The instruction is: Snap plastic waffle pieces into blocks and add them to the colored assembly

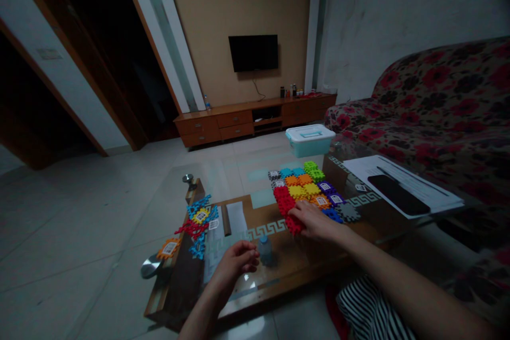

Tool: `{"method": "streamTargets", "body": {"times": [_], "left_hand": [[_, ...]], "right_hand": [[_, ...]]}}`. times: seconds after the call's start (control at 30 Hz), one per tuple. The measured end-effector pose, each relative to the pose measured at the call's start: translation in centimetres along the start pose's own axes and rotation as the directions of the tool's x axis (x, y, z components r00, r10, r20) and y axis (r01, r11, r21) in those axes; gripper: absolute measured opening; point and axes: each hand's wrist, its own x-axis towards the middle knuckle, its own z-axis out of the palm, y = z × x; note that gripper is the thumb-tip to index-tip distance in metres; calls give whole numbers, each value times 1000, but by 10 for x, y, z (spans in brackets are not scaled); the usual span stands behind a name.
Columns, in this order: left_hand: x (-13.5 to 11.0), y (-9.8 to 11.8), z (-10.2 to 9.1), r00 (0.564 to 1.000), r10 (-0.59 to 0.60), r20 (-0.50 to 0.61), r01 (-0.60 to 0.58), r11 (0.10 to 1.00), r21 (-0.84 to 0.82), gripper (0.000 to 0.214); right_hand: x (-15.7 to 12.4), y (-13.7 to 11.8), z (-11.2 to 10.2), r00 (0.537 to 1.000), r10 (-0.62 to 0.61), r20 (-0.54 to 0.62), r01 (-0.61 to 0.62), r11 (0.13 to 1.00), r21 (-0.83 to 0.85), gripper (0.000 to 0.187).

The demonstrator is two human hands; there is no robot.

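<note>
My right hand (pixel 313 219) reaches over the glass tabletop, its fingers closed on a red toothed plastic piece (pixel 294 226) at the near left corner of a colourful layout. The fingers partly hide that piece. Next to it lie another red piece (pixel 283 197), yellow pieces (pixel 303 191), orange pieces (pixel 321 201), a blue piece (pixel 333 215) and a grey piece (pixel 349 212). Some pieces bear white printed squares. My left hand (pixel 239 260) hovers with loosely curled fingers and nothing visible in them, beside a small clear bottle with a blue cap (pixel 265 249).
Loose blue, yellow and red toothed pieces (pixel 199 218) and an orange one (pixel 169 248) lie at the table's left. A lidded turquoise box (pixel 311 141) stands at the far end. Papers (pixel 392 170) and a black phone (pixel 398 195) lie right, near a floral sofa (pixel 430 111).
</note>
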Motion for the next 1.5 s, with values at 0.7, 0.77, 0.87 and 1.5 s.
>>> {"method": "streamTargets", "body": {"times": [0.7,0.77,0.87,1.5], "left_hand": [[1,5,1,999,-13,-36,16,998,69,47],[0,5,2,999,-19,-33,21,997,71,46],[0,6,3,999,-21,-30,23,997,80,46],[-2,-3,4,999,21,-24,-19,998,64,43]], "right_hand": [[-1,2,-4,999,-53,2,53,997,-62,36],[-1,2,-4,998,-65,10,66,996,-55,37],[-2,1,-5,997,-77,2,77,996,-54,42],[2,-10,3,999,-37,-33,34,995,-89,35]]}}
